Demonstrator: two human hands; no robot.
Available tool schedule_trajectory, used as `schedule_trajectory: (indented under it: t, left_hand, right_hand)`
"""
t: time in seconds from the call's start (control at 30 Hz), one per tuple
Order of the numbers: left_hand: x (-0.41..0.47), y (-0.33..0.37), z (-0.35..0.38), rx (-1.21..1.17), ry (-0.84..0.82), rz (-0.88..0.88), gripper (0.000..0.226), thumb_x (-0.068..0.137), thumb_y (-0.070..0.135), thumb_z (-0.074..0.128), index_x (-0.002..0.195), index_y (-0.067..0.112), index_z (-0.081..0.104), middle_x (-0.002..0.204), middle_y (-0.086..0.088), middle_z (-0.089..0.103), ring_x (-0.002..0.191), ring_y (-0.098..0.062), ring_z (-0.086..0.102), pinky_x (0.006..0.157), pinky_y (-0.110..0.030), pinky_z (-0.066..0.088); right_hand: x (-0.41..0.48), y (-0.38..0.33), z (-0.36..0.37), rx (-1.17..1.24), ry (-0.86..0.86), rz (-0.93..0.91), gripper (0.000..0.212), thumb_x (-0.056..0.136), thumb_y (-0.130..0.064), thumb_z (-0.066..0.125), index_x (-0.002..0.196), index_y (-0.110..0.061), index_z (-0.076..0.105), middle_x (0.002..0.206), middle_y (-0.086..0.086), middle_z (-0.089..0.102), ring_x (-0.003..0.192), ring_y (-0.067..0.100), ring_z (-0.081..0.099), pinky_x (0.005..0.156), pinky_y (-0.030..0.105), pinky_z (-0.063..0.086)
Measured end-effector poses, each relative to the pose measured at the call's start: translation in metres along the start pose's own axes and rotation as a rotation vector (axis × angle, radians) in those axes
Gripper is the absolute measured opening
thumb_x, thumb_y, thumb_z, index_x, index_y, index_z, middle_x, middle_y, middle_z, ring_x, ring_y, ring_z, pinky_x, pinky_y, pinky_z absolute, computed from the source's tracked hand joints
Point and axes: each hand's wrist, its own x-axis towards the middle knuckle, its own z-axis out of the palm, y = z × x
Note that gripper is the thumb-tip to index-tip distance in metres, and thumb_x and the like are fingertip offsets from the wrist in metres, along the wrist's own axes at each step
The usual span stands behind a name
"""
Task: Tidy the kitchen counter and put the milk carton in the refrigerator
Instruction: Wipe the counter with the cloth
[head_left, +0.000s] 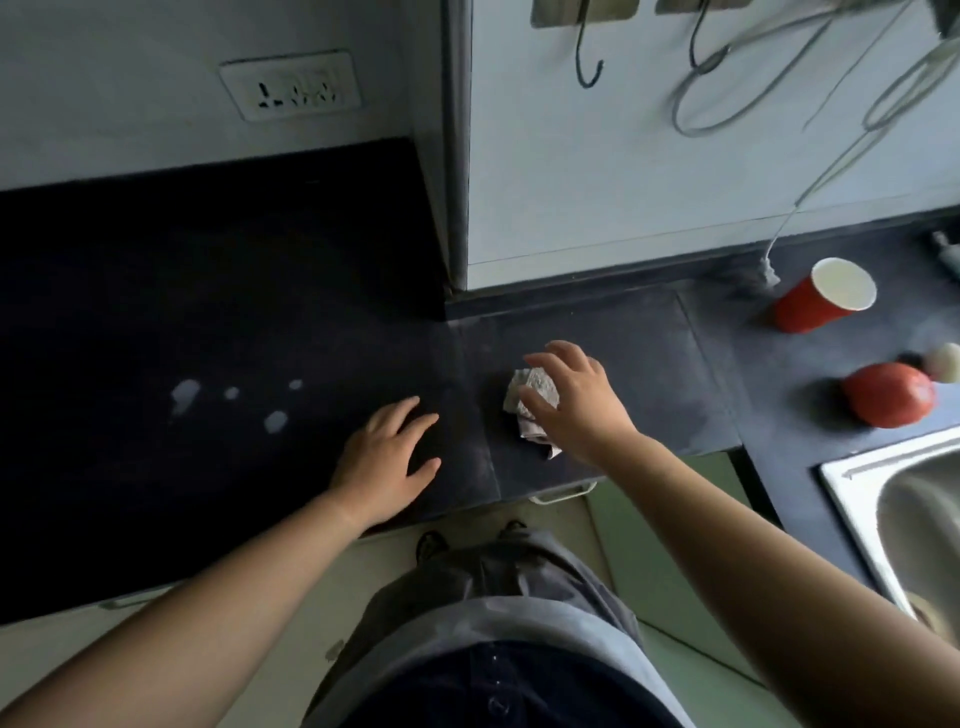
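Observation:
A dark counter (156, 312) runs across the view. Several white milk spots (184, 396) lie on its left half. A crumpled grey-white cloth (524, 395) sits on the counter's middle section. My right hand (576, 400) hovers over the cloth with fingers spread and curled around it, touching its top. My left hand (387, 460) rests flat on the counter near the front edge, fingers apart, holding nothing. No milk carton is in view.
A red paper cup (821, 301) stands at the back right. A tomato (888, 394) and a pale round item (943, 362) lie in front of it. A steel sink (904, 525) is at the right edge. Hooks and a hose hang on the wall.

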Motion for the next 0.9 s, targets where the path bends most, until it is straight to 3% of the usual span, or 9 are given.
schedule_trajectory:
  t: [0.17,0.37,0.47,0.57,0.73,0.9]
  left_hand:
    - [-0.001,-0.004,0.015,0.113,-0.116,-0.099,0.069,0.092,0.055,0.039,0.15,0.031,0.009,0.161,0.002,-0.005,0.147,-0.021,-0.003,0.116,-0.041,0.014]
    - [-0.002,0.001,0.021,0.116,-0.101,-0.147,0.069,0.093,0.055,0.037,0.15,0.033,0.004,0.16,0.003,-0.01,0.147,-0.021,-0.008,0.117,-0.045,0.009]
    - [-0.002,0.003,0.024,0.109,-0.082,-0.164,0.069,0.093,0.054,0.037,0.15,0.034,0.004,0.16,0.003,-0.01,0.147,-0.02,-0.007,0.117,-0.044,0.008]
    - [-0.002,0.005,0.027,0.107,-0.071,-0.184,0.068,0.093,0.055,0.036,0.149,0.034,0.005,0.16,0.004,-0.01,0.147,-0.02,-0.007,0.117,-0.045,0.008]
    - [-0.002,0.007,0.03,0.071,-0.042,-0.204,0.065,0.094,0.053,0.035,0.149,0.034,0.007,0.16,0.005,-0.009,0.147,-0.019,-0.007,0.118,-0.044,0.008]
    - [-0.007,0.0,0.02,-0.104,0.077,-0.204,0.06,0.094,0.048,0.039,0.148,0.029,0.021,0.158,0.004,0.019,0.145,-0.014,0.015,0.115,-0.037,0.022]
  right_hand:
    - [0.02,0.012,0.012,-0.113,-0.118,0.005,0.053,0.086,-0.053,0.05,0.135,-0.037,0.038,0.153,-0.003,0.019,0.138,0.027,0.01,0.106,0.055,0.024]
    - [0.017,0.024,0.035,-0.289,-0.154,-0.032,0.049,0.087,-0.055,0.043,0.134,-0.042,0.034,0.15,-0.004,0.021,0.136,0.026,0.009,0.104,0.062,0.012]
    - [0.009,0.033,0.04,-0.275,-0.127,-0.059,0.053,0.086,-0.057,0.046,0.135,-0.042,0.034,0.149,-0.004,0.023,0.136,0.025,0.009,0.101,0.061,0.02]
    - [0.007,0.041,0.042,-0.322,-0.081,-0.143,0.057,0.082,-0.06,0.049,0.134,-0.039,0.039,0.145,0.0,0.033,0.131,0.031,0.022,0.09,0.054,0.034]
    - [0.022,0.039,0.041,-0.314,-0.08,-0.175,0.056,0.079,-0.056,0.058,0.13,-0.035,0.045,0.131,0.005,0.044,0.112,0.033,0.041,0.078,0.047,0.045]
    - [0.029,0.008,0.04,-0.095,-0.185,-0.258,0.053,0.075,-0.035,0.071,0.126,-0.032,0.054,0.115,0.004,0.055,0.101,0.031,0.049,0.078,0.039,0.049]
